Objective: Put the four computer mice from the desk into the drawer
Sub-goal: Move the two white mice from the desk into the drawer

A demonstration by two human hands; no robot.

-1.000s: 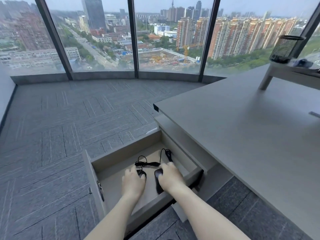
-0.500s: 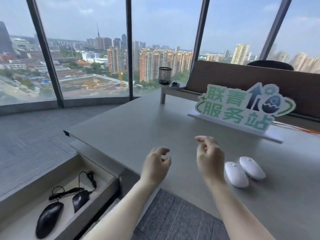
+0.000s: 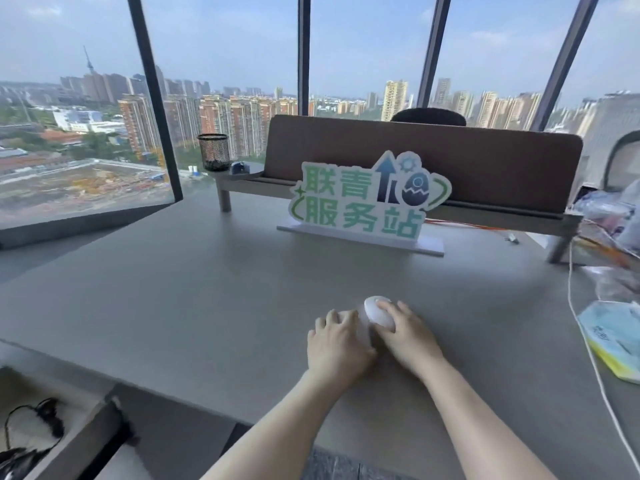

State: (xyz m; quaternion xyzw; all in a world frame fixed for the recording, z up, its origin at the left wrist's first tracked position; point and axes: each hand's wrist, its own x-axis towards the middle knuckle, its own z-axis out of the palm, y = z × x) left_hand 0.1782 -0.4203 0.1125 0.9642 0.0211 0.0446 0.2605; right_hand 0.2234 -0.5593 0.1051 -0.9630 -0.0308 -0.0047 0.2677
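Observation:
Two white mice lie side by side on the grey desk point(image 3: 207, 289). My right hand point(image 3: 408, 337) is closed over the right white mouse point(image 3: 375, 310), whose front half shows past my fingers. My left hand point(image 3: 337, 344) covers the left white mouse point(image 3: 362, 332), of which only a pale sliver shows between my hands. The open drawer point(image 3: 79, 441) is at the lower left, below the desk edge. In it lie black wired mice point(image 3: 17, 462) and their coiled cable point(image 3: 46, 420), partly cut off by the frame.
A green-lettered sign point(image 3: 367, 202) stands behind the mice. Further back are a brown partition point(image 3: 415, 150) and a raised shelf with a mesh pen holder point(image 3: 213, 152). On the right lie a white cable point(image 3: 588, 358), a blue-yellow packet point(image 3: 613, 337) and plastic bags.
My hands left the black mice in the drawer, crossed to the desk, and have come down onto the two white mice. The view turned right, away from the drawer.

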